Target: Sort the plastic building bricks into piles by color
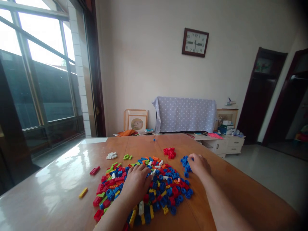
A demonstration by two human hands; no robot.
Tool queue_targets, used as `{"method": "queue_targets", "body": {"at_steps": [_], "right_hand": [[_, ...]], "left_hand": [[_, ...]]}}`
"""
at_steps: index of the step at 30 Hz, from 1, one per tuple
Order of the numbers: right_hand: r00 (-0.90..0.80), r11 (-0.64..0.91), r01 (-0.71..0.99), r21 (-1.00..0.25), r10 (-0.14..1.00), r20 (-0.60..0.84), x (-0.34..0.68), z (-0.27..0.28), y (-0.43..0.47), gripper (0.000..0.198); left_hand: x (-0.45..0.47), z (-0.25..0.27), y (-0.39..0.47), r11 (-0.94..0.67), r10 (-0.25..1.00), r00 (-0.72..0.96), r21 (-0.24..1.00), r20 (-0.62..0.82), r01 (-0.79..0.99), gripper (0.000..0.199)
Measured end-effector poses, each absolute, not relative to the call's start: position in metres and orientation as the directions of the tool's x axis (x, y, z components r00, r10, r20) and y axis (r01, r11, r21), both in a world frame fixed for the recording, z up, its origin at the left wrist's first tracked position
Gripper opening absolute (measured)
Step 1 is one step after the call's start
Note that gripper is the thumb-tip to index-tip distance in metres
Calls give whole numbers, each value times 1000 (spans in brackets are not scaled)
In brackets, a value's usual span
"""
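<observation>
A large mixed heap of toy bricks [163,192] in red, blue, yellow, green, orange and white lies on the brown table. Over its middle is my left hand [138,179], palm down, fingers bent into the bricks and their tips hidden. My right hand [199,164] is at the right, fingers curled together beside a small group of blue bricks [184,163]. Blue shows right at its fingertips. Behind the heap sit a red group [169,153], a few green bricks [127,157] and a white group [112,155].
A red brick [94,170] and a yellow brick [83,192] lie apart on the left of the table [55,205]. One tiny blue piece [154,140] is near the far edge. Beyond stand a low white cabinet [232,146] and something under a dotted cloth [185,114].
</observation>
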State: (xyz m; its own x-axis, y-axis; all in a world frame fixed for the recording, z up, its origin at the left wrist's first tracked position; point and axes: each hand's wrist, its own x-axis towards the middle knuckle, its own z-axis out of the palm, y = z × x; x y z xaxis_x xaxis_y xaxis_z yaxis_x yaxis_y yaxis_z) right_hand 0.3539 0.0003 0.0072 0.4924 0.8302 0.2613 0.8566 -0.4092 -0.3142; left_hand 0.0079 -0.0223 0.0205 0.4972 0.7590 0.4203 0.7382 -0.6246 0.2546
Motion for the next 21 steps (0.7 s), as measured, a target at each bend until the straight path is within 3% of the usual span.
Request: {"method": "queue_targets", "body": {"at_steps": [5,9,21], "right_hand": [[344,-277,930,-241,887,308,352,-3,-2,55],[233,-210,969,-131,952,196,346,-26,1,74],[332,-310,941,-139,924,191,357,-41,27,68]], "left_hand": [[9,20,-20,-625,760,498,258,418,737,30],[10,18,-19,-615,769,494,261,406,744,30],[13,15,-16,-617,771,502,267,392,740,30]]}}
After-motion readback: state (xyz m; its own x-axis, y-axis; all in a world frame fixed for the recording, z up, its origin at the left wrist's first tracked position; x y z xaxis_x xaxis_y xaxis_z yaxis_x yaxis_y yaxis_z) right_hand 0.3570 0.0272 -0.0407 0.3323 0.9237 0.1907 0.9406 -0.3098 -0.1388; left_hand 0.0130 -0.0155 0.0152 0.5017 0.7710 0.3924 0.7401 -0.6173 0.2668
